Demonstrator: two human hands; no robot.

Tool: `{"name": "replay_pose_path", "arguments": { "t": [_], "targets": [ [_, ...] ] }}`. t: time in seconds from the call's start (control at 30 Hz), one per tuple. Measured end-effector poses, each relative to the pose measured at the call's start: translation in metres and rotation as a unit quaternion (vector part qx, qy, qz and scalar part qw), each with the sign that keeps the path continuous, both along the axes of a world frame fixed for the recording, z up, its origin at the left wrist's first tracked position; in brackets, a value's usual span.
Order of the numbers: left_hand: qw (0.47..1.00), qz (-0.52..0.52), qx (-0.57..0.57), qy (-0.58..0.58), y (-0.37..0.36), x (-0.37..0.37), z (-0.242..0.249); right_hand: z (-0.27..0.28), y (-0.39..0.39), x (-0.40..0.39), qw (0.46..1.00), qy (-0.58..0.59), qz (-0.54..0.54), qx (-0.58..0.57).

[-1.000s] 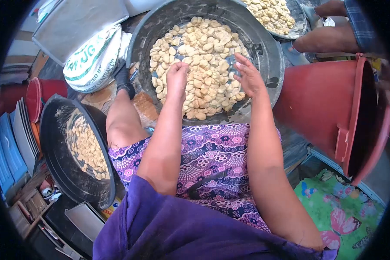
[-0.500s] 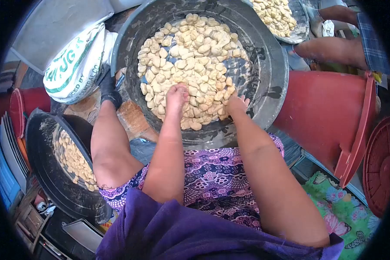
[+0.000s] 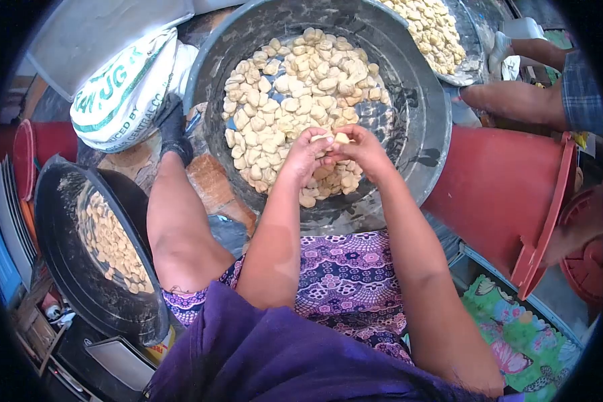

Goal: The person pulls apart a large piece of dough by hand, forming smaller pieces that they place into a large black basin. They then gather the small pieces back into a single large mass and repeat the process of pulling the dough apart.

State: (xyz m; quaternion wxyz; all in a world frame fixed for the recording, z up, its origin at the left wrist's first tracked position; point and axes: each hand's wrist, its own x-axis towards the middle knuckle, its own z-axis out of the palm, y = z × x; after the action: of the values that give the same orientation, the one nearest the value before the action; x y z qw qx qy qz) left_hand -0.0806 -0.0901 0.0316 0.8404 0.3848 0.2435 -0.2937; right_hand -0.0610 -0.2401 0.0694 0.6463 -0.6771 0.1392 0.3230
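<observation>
Pale yellow dough-like lumps lie heaped in a wide black tub between my knees. Above the near part of the heap, my left hand and my right hand have come together, fingertips almost touching. Both pinch pale pieces that look like the lumps below. Whether this is one piece or two is partly hidden by the fingers.
A second black basin with similar lumps tilts at the left, below a printed white sack. Another tray of lumps stands at top right, near another person's leg. A red bin lies at the right.
Both hands have risen from the heap, where they were apart among the lumps, and moved together with pale pieces between the fingers. The view has shifted slightly.
</observation>
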Motion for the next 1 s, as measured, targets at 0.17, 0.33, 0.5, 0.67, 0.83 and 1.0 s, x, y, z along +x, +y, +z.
{"name": "replay_pose_path", "arguments": {
  "t": [0.17, 0.33, 0.5, 0.67, 0.83, 1.0],
  "targets": [
    [0.999, 0.022, -0.032, -0.002, 0.011, 0.001, -0.015, 0.006, -0.013, 0.016, 0.973, -0.054, -0.224, 0.015],
    [0.993, 0.032, -0.113, 0.020, 0.011, 0.007, 0.021, 0.008, -0.002, 0.012, 0.992, 0.008, -0.093, 0.087],
    [0.999, 0.001, 0.038, -0.025, 0.005, 0.010, 0.022, -0.002, 0.014, 0.009, 0.988, -0.068, -0.114, 0.083],
    [0.998, 0.058, -0.019, 0.017, 0.011, 0.013, 0.004, -0.016, -0.007, 0.029, 0.932, -0.081, -0.349, 0.047],
    [0.995, -0.077, -0.036, 0.052, 0.014, 0.012, -0.003, -0.004, 0.008, 0.023, 0.951, -0.236, 0.053, -0.193],
    [0.992, -0.090, -0.005, 0.086, 0.008, 0.015, 0.019, -0.036, 0.018, 0.013, 0.989, -0.070, 0.093, 0.094]
  ]
}}
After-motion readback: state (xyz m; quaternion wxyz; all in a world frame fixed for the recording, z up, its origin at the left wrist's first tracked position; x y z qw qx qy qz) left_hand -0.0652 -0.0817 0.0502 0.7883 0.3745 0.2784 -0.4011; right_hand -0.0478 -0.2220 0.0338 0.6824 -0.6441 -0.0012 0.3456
